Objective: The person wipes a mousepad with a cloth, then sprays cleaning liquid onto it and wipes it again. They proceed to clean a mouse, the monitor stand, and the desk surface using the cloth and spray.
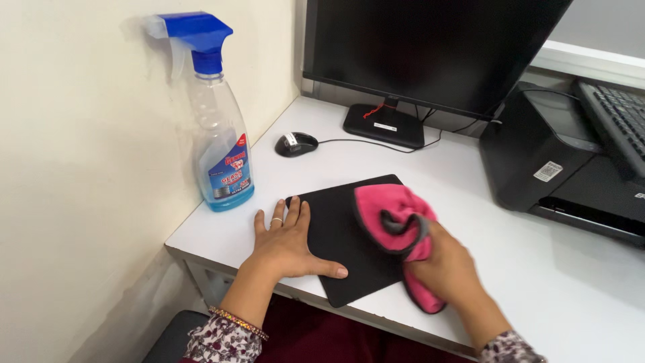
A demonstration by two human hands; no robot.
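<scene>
Head view is looking down on a white desk [537,282] pushed against a cream wall, with a dark monitor [430,47] at the back and a black printer [557,154] sitting to the right with a keyboard [618,114] on top. A black mouse pad [336,235] is lying at the near edge, turned diagonally, long axis running from near-centre up toward the monitor. It is sitting right between both hands, the left one nearer its near-left side. A spray bottle [218,134] with blue liquid is standing far left by the wall. A pink cloth [396,222] is bunched on the pad's right half. Right hand [447,265] is closing around that cloth, pressing it onto the pad. Left hand [285,242] is lying flat, fingers spread wide, thumb pinning the pad's near-left side. A black mouse [295,144] is resting behind the pad, apart from it.
</scene>
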